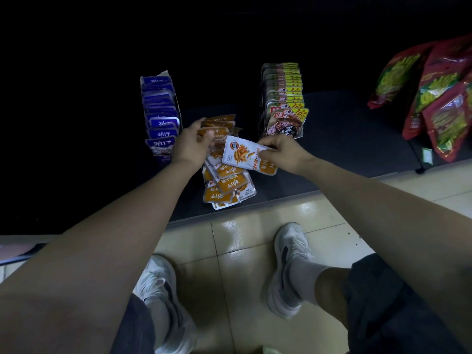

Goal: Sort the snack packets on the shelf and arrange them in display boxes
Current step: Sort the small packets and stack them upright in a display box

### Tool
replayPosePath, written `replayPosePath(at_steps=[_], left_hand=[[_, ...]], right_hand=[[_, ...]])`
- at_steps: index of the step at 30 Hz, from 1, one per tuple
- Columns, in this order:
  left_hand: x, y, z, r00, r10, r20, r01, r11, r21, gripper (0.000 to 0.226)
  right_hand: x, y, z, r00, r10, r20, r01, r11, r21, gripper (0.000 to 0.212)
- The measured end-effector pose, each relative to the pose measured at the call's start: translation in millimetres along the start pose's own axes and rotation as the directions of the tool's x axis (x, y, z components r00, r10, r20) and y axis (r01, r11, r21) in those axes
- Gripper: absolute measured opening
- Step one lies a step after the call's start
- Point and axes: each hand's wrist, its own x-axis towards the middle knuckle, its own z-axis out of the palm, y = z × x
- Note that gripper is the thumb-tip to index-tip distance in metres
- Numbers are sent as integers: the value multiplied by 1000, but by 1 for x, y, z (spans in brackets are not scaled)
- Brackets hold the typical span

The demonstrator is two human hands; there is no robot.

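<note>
On the dark low shelf a row of orange snack packets runs from the front edge toward the back. My left hand grips the rear orange packets and holds them upright. My right hand pinches a single white and orange packet just above the middle of that row. A display box of blue packets stands to the left. A display box of brown and yellow packets stands to the right.
Large red and green snack bags lie at the shelf's right end. The shelf's front edge meets a pale tiled floor, where my two white shoes stand. The back of the shelf is dark.
</note>
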Motion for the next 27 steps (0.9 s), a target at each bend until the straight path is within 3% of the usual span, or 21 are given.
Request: replayPosePath(at_steps=[6, 9, 13, 16, 19, 24, 27], left_hand=[[-6, 11, -1, 1000, 11, 28, -12, 999, 32, 65], [-6, 10, 0, 1000, -9, 25, 9, 1000, 24, 79], [-7, 12, 2, 1000, -2, 2, 2, 1000, 29, 77], [-6, 11, 2, 999, -4, -36, 5, 999, 36, 73], [-5, 9, 4, 999, -1, -44, 1, 1000, 8, 67], [-1, 7, 5, 998, 6, -68, -4, 1000, 21, 59], [-1, 7, 5, 997, 17, -72, -13, 999, 49, 58]], right_hand=[[-1, -6, 7, 1000, -26, 17, 27, 999, -39, 23], [1, -12, 13, 999, -33, -38, 35, 998, 59, 19], [5, -19, 13, 994, 22, -109, -1, 982, 189, 16], [4, -21, 10, 993, 118, -2, -110, 932, 346, 33], [5, -14, 10, 987, 158, -2, -152, 954, 260, 38], [2, -15, 5, 985, -66, -157, 90, 984, 152, 16], [1, -18, 4, 940, -209, -271, 226, 974, 33, 18]])
